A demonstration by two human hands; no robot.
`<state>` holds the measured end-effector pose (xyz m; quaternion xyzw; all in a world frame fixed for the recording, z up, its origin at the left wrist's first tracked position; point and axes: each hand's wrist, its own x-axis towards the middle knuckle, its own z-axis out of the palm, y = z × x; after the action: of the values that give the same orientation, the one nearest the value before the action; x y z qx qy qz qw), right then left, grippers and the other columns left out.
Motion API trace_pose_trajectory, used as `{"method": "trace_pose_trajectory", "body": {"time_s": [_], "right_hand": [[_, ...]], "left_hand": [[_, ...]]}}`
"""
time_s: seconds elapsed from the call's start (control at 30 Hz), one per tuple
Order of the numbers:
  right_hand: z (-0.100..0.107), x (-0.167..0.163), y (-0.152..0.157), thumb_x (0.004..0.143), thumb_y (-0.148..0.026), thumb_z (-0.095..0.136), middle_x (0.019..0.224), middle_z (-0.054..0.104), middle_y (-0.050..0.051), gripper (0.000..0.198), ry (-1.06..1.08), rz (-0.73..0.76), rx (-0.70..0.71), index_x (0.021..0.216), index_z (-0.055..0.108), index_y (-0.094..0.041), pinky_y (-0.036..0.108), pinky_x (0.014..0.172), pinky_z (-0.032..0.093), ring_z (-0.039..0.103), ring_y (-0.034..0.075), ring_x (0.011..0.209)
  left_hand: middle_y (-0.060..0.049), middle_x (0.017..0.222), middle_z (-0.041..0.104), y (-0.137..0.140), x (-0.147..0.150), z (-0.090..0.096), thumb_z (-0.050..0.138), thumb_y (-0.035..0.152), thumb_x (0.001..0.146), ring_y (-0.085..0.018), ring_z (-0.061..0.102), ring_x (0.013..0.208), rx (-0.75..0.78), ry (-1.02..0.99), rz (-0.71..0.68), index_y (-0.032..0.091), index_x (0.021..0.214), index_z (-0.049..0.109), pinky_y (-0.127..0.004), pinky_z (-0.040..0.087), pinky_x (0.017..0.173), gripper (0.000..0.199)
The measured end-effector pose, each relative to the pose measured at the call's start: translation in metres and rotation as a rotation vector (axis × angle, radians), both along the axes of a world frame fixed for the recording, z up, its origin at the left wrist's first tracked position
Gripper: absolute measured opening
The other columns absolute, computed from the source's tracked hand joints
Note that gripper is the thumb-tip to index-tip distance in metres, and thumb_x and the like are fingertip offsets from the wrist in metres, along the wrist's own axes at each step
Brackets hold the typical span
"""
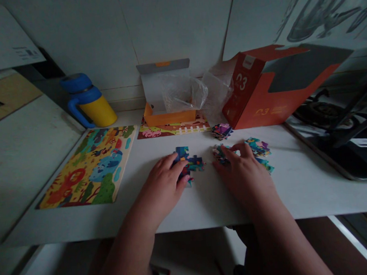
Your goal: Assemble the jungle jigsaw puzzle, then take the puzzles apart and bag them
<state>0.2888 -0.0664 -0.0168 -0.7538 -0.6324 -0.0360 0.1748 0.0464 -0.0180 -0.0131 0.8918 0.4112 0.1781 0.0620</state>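
Observation:
My left hand (163, 181) lies over a few joined jigsaw puzzle pieces (196, 163), dark blue with coloured patterns, its fingers and thumb gripping them against the white table. To its right, my right hand (244, 166) is closed over a small pile of puzzle pieces (218, 152), fingertips touching them; which piece it pinches is partly hidden. Another heap of teal and purple pieces (258, 146) lies just beyond the right knuckles, with a loose teal piece (266, 165) beside that hand. Farther back sits a stack of purple pieces (222, 131).
A finished-looking animal picture board (89, 167) lies at left, below a blue and yellow jug (89, 102). At the back, an open orange box (169, 118) with clear plastic bags (185, 93) rests on another picture board (162, 131). A large red box (256, 94) and black stove (354, 150) stand right.

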Motion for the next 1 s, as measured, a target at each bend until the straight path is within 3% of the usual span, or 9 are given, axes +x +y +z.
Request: {"method": "trace_pose_trajectory", "body": {"time_s": [0.13, 0.3, 0.43, 0.57, 0.73, 1.0], "right_hand": [[0.001, -0.002, 0.001, 0.104, -0.052, 0.059, 0.136, 0.058, 0.021, 0.054, -0.006, -0.007, 0.013, 0.144, 0.067, -0.016, 0.047, 0.083, 0.058, 0.07, 0.033, 0.1], [0.007, -0.008, 0.002, 0.103, -0.043, 0.064, 0.133, 0.062, 0.019, 0.044, -0.007, 0.126, 0.201, 0.137, 0.072, -0.014, 0.049, 0.096, 0.056, 0.065, 0.033, 0.111], [0.009, -0.022, -0.001, 0.099, -0.041, 0.072, 0.137, 0.066, 0.016, 0.035, -0.057, 0.321, 0.088, 0.127, 0.078, -0.021, 0.053, 0.096, 0.055, 0.061, 0.036, 0.119], [0.01, -0.028, -0.003, 0.092, -0.042, 0.081, 0.147, 0.063, 0.013, 0.034, -0.075, 0.356, -0.025, 0.122, 0.08, -0.027, 0.062, 0.098, 0.052, 0.056, 0.042, 0.13], [0.013, -0.025, -0.005, 0.087, -0.05, 0.085, 0.151, 0.061, 0.013, 0.041, -0.064, 0.399, -0.06, 0.12, 0.079, -0.026, 0.067, 0.1, 0.05, 0.053, 0.044, 0.135], [0.005, -0.032, -0.01, 0.086, -0.038, 0.085, 0.147, 0.063, 0.016, 0.034, -0.085, 0.413, -0.014, 0.112, 0.074, -0.019, 0.061, 0.098, 0.054, 0.057, 0.043, 0.132]], "left_hand": [[-0.015, 0.149, 0.06, -0.003, -0.005, 0.007, 0.067, 0.031, 0.102, -0.03, 0.06, 0.138, -0.057, 0.016, 0.014, 0.023, 0.137, 0.069, -0.053, 0.049, 0.119, 0.036], [-0.012, 0.152, 0.058, -0.008, -0.015, 0.015, 0.073, 0.03, 0.099, -0.029, 0.057, 0.141, -0.165, 0.039, -0.006, 0.023, 0.132, 0.069, -0.05, 0.047, 0.123, 0.035], [-0.008, 0.149, 0.061, -0.011, -0.028, 0.021, 0.082, 0.026, 0.091, -0.027, 0.058, 0.14, -0.233, 0.035, -0.042, 0.024, 0.131, 0.066, -0.046, 0.046, 0.123, 0.043], [-0.008, 0.145, 0.063, -0.009, -0.043, 0.022, 0.084, 0.023, 0.088, -0.028, 0.058, 0.138, -0.227, 0.026, -0.016, 0.024, 0.137, 0.061, -0.045, 0.046, 0.122, 0.055], [-0.007, 0.135, 0.064, -0.003, -0.047, 0.026, 0.085, 0.025, 0.089, -0.027, 0.061, 0.129, -0.254, 0.053, 0.012, 0.023, 0.13, 0.064, -0.044, 0.049, 0.115, 0.047], [-0.005, 0.12, 0.065, -0.002, -0.049, 0.027, 0.085, 0.023, 0.087, -0.027, 0.063, 0.118, -0.306, 0.04, 0.059, 0.022, 0.111, 0.064, -0.044, 0.051, 0.104, 0.032]]}}
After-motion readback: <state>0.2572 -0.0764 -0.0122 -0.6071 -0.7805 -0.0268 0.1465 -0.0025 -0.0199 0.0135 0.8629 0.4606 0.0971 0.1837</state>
